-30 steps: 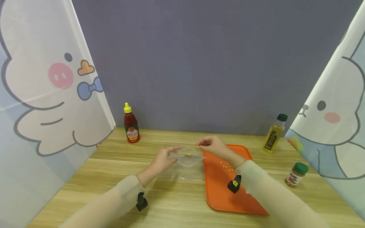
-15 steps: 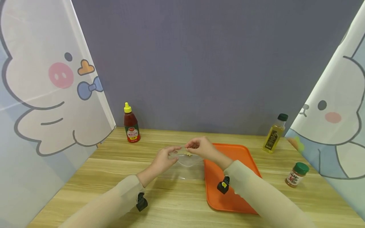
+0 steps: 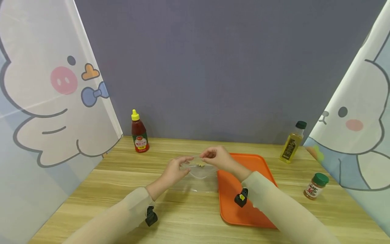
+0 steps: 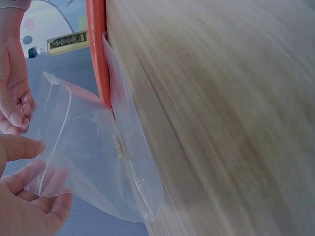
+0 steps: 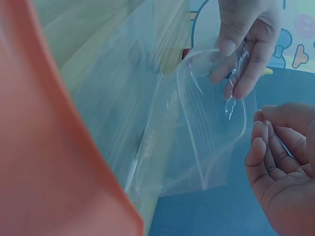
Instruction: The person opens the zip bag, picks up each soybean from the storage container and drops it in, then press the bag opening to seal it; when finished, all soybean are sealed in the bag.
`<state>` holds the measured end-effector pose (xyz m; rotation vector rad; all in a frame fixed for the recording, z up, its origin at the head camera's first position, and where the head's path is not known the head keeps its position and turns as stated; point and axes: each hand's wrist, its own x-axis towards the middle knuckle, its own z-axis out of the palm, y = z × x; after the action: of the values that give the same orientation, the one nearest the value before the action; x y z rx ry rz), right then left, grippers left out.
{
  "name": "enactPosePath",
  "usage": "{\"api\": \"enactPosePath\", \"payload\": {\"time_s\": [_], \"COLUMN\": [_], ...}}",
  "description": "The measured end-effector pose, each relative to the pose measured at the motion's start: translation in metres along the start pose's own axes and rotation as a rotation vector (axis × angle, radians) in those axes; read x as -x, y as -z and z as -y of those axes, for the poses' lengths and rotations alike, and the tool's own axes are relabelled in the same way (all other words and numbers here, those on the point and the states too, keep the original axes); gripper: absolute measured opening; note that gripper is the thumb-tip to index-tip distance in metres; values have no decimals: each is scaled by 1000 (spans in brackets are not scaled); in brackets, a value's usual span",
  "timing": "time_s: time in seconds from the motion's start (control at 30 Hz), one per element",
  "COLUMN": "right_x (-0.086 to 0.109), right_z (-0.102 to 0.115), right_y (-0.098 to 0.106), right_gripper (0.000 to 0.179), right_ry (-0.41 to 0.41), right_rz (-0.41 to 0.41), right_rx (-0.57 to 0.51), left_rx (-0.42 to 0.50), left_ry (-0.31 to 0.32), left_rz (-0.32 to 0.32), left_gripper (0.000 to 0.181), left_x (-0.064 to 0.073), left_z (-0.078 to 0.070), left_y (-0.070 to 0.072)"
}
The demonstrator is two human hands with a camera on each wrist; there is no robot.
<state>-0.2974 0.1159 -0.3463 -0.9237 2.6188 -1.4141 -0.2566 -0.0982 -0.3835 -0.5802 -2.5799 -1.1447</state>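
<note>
A clear zip bag (image 3: 196, 173) lies along the table with its mouth raised and spread. My left hand (image 3: 176, 171) holds one side of that mouth, some fingers seen through the film in the left wrist view. Inside the bag sits a small cluster of pale yellow soybeans (image 4: 118, 146). Just over the right side of the opening is my right hand (image 3: 217, 158), its fingers curled and thumb near the fingertips (image 5: 261, 115). Nothing shows between them. The orange tray (image 3: 240, 217) lies right of the bag, partly covered by the right forearm.
A ketchup bottle (image 3: 140, 135) stands at the back left of the wooden table (image 3: 170, 227). Toward the back right is an oil bottle (image 3: 291, 144), and a green-capped spice jar (image 3: 316, 186) stands nearer on the right. Printed cloth and a grey partition surround the table.
My right hand has moved left from beside the bag to over its mouth, then slightly back right. The left hand keeps its hold. The right sleeve now covers the beans seen earlier on the tray.
</note>
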Motion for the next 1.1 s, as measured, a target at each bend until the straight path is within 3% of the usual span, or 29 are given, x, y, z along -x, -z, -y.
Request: {"api": "enactPosePath", "payload": {"time_s": [0.4,0.57,0.77,1.1], "right_x": [11,19,30,46], "right_z": [-16,-30,-48,-77], "right_y": [22,35,48,61], "right_gripper": [12,13,12,17], "right_ry": [-24,-88,-201,-268], "right_rz": [-51,-45,-6,84], "right_rx": [15,21,52,131], "left_rx": [18,21,30,82], "left_ry": [29,44,60,72], "left_rz": [-5,-9,-4,-3], "left_gripper": [43,44,45,47], "left_x": [0,0,1,1], "left_z": [0,-1,-2,-4], "left_y": [1,2,4,5]}}
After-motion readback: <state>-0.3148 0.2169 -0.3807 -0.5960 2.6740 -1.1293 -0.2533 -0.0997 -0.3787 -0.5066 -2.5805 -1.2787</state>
